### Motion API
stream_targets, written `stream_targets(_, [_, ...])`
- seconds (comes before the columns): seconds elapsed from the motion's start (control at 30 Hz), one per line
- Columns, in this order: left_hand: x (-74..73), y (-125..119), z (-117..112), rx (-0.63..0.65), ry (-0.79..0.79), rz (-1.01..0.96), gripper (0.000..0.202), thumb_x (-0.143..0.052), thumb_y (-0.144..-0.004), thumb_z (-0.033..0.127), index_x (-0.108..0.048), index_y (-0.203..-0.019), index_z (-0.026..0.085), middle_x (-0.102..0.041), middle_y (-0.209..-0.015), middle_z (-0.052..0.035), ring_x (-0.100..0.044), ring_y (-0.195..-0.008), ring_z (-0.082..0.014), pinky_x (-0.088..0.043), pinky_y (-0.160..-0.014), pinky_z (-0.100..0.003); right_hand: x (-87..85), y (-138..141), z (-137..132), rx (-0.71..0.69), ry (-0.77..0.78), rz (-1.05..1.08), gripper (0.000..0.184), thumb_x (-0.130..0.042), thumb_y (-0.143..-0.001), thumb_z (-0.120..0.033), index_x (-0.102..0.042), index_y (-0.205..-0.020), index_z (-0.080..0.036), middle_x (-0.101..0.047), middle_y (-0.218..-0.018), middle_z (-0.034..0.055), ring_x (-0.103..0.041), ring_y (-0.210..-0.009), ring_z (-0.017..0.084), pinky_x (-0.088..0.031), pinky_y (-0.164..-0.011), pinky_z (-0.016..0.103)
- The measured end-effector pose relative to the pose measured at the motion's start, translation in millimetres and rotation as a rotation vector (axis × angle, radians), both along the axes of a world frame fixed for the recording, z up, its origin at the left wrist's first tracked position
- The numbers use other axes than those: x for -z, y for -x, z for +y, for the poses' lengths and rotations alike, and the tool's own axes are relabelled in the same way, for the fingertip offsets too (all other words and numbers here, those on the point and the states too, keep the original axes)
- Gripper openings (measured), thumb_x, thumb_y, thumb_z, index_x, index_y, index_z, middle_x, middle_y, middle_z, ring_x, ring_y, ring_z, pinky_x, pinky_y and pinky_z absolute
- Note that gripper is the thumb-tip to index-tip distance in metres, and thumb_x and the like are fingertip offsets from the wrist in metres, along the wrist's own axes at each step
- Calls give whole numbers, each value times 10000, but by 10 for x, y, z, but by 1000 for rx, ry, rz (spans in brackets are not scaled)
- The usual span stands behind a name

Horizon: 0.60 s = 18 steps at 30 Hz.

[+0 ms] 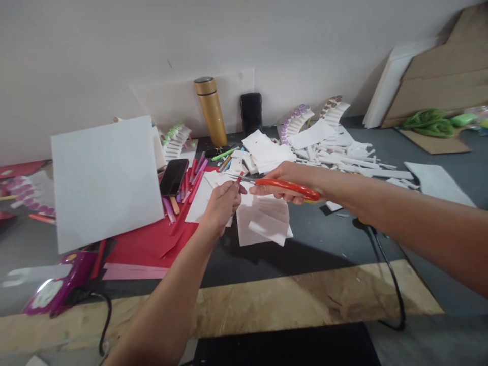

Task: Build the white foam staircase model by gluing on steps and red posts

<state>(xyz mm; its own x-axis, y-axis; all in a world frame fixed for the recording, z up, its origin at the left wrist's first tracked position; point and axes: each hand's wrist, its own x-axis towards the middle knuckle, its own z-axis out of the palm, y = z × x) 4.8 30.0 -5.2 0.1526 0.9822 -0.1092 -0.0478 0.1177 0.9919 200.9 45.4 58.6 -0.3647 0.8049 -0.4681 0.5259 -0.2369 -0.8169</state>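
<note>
My left hand (222, 203) is closed, pinching a small dark red piece (240, 178), perhaps rolled paper, between thumb and fingertips. My right hand (292, 173) grips a pair of scissors (287, 186) with orange-red handles. Their blades point left and lie right at the red piece; whether they touch it is too small to tell. Below both hands are white paper sheets and strips (263, 223) on the dark tabletop. Red paper sheets (147, 241) lie to the left of my left hand, with red and purple paper rolls (196, 180) beyond them.
A white board (107, 183) and a phone (174, 177) are at left, near a purple glue gun (63, 284) with a cord. Behind stand a gold flask (211, 112) and a black case (251, 113). White scraps (343, 155) pile up at right, before leaning cardboard (438, 76).
</note>
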Motion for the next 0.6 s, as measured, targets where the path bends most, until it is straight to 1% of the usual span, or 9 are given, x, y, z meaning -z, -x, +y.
stream_targets(0.1, [0, -6, 4, 8, 27, -5, 245, -538, -902, 319, -467, -706, 190, -278, -479, 103, -168, -379, -31, -115, -395, -168, 9, -5, 31, -14, -8, -24, 471, -857, -632, -621, -736, -864, -229, -445, -579, -21, -332, -442, 85, -211, -378, 249])
stream_targets(0.2, [-3, -18, 1, 10, 41, -5, 250, -527, -900, 304, -454, -689, 192, -273, -477, 103, -163, -380, -31, -113, -397, -171, 18, -16, 54, -20, -27, -51, 444, -845, -655, -604, -743, -868, -228, -446, -568, -20, -338, -429, 85, -212, -377, 253])
stream_targets(0.4, [-4, -36, -11, 17, 49, -9, 234, -487, -904, 263, -450, -685, 190, -265, -468, 103, -161, -379, -32, -109, -401, -173, 58, -72, 87, -65, -56, -75, 457, -792, -694, -637, -752, -923, -243, -476, -585, -11, -347, -432, 89, -221, -385, 254])
stream_targets(0.6, [-1, -50, -19, 24, 72, -36, 239, -516, -897, 274, -452, -684, 189, -262, -467, 104, -153, -380, -26, -105, -398, -171, 59, -74, 62, 4, -39, -129, 465, -816, -664, -630, -754, -903, -236, -481, -579, -10, -346, -429, 87, -221, -383, 254])
